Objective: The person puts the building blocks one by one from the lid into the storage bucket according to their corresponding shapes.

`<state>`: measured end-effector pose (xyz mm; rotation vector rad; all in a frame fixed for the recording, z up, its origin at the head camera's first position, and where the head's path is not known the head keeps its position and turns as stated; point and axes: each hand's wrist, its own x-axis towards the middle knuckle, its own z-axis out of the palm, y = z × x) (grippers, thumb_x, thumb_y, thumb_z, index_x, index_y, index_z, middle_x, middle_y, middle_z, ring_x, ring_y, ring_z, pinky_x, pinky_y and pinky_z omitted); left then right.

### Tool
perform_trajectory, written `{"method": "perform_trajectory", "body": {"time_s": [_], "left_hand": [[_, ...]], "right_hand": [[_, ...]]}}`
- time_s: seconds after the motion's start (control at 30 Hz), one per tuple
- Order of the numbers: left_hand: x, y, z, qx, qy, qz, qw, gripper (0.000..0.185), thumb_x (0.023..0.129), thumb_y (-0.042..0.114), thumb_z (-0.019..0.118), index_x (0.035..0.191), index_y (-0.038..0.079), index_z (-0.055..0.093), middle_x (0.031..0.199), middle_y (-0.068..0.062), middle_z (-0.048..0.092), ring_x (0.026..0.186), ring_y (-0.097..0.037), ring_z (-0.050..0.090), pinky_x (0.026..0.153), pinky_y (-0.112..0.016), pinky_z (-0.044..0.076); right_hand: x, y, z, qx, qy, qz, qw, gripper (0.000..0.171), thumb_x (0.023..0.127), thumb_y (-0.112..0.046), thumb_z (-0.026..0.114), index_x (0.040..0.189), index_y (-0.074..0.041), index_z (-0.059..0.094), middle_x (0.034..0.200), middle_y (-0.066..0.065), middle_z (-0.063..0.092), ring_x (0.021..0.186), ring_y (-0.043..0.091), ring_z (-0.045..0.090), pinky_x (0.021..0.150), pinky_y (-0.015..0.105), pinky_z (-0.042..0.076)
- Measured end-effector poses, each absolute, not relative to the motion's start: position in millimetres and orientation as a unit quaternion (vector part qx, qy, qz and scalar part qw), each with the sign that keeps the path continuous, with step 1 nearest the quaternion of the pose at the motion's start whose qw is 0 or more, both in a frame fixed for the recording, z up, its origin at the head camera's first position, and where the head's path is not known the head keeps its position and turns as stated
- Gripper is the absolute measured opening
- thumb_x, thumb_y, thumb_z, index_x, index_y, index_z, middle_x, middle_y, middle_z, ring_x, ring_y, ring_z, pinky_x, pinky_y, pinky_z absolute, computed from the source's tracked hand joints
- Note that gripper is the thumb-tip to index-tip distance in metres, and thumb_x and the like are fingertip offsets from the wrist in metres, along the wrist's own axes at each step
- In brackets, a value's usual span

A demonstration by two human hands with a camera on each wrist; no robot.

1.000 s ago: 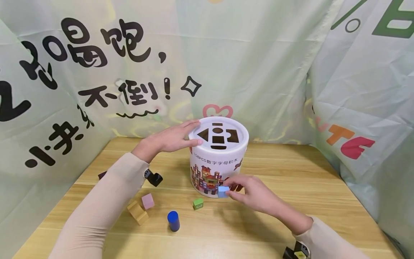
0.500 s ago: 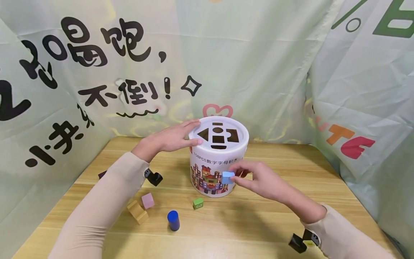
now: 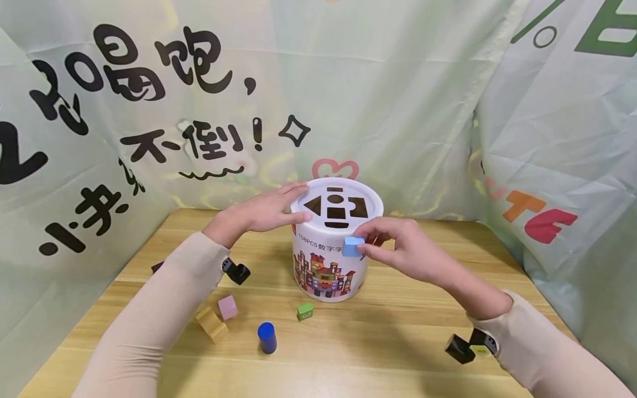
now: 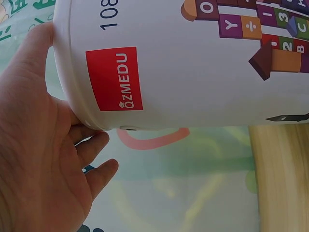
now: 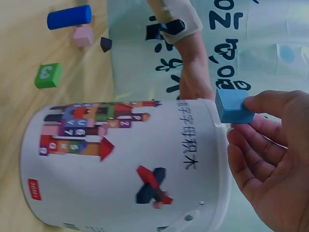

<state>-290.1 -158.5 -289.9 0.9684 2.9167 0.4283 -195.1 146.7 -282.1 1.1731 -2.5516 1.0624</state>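
1. Holding a small blue block (image 3: 352,246) w/ thumb and fingertips, the right hand (image 3: 398,251) is up in front of the white tub (image 3: 330,265), just under the lid's near edge, at about 5 o'clock from the lid's middle.
2. Left hand (image 3: 261,213) lies flat, fingers straight, on the lid rim at 9 o'clock. It presses the tub and grips nothing.
3. Lid (image 3: 337,206) has dark holes: a triangle, a round one, a square-ish one, a few more. The block is not over any hole yet.
4. On the table (image 3: 423,331), near side of the tub: a green block (image 3: 305,311) at 6 o'clock, a blue cylinder (image 3: 266,338) and a pink block (image 3: 227,308) and a tan block (image 3: 212,325) at 7 to 8 o'clock.
5. What could go wrong, I think: the pinch is only on the block's corner, so it might slip and drop to the table.
6. Also, if the block goes to the wrong hole or sits turned a bit, it could jam on the edge & not fall in.
7. If the left hand lets go, a hard push might tip or slide the tub.
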Motion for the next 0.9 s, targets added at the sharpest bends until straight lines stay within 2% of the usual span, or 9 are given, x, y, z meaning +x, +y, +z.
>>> {"method": "perform_trajectory", "body": {"time_s": [0.13, 0.33, 0.57, 0.9], "left_hand": [[-290.4, -158.4, -289.5, 0.31, 0.94, 0.139, 0.021, 0.09, 0.091, 0.073, 0.038, 0.158, 0.017, 0.016, 0.164, -0.001, 0.01, 0.146, -0.027, 0.019, 0.115, -0.05, 0.022], [-289.5, -158.6, -288.8, 0.306, 0.942, 0.137, 0.022, 0.09, 0.091, 0.075, 0.037, 0.158, 0.018, 0.016, 0.164, 0.001, 0.01, 0.146, -0.027, 0.02, 0.115, -0.051, 0.023], [-290.0, -159.8, -290.4, 0.303, 0.943, 0.139, 0.024, 0.09, 0.091, 0.075, 0.037, 0.159, 0.019, 0.015, 0.164, 0.001, 0.01, 0.146, -0.028, 0.021, 0.114, -0.051, 0.025], [-289.9, -159.6, -289.9, 0.304, 0.942, 0.142, 0.02, 0.09, 0.091, 0.074, 0.038, 0.158, 0.02, 0.016, 0.164, 0.001, 0.011, 0.145, -0.028, 0.023, 0.115, -0.051, 0.024]], "right_hand": [[-201.3, 145.7, -269.4, 0.374, -0.858, 0.347, 0.063, 0.009, 0.092, -0.018, 0.071, 0.1, -0.017, 0.072, 0.088, -0.008, 0.067, 0.079, 0.011, 0.061, 0.071, 0.031, 0.053], [-215.6, 144.7, -250.8, 0.341, -0.879, 0.331, 0.028, 0.014, 0.094, -0.023, 0.069, 0.104, -0.015, 0.072, 0.09, -0.002, 0.067, 0.084, 0.015, 0.061, 0.076, 0.036, 0.052], [-236.3, 143.6, -238.0, 0.326, -0.89, 0.319, -0.002, 0.017, 0.093, -0.021, 0.07, 0.105, -0.01, 0.071, 0.092, 0.004, 0.068, 0.082, 0.019, 0.063, 0.071, 0.033, 0.054], [-259.2, 138.3, -224.3, 0.308, -0.898, 0.314, 0.009, 0.016, 0.094, -0.018, 0.068, 0.106, -0.008, 0.07, 0.094, 0.006, 0.069, 0.088, 0.02, 0.063, 0.079, 0.036, 0.051]]}}
